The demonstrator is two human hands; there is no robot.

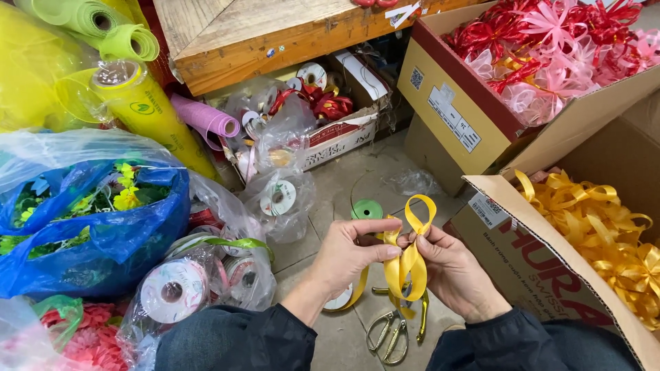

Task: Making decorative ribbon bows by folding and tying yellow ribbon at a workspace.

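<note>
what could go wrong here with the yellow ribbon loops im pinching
1. The yellow ribbon is held only by fingertip pinches of the left hand and right hand; the glossy loops could slip and spring open.
2. The trailing ribbon end hangs down over the scissors on the floor and might snag on them.
3. The green ribbon spool lies loose just beyond the hands; a tug could perhaps set it rolling.

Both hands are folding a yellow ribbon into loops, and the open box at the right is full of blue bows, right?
Not quite. The head view shows both hands, left hand and right hand, looping a yellow ribbon, but the box holds yellow bows, not blue.
</note>
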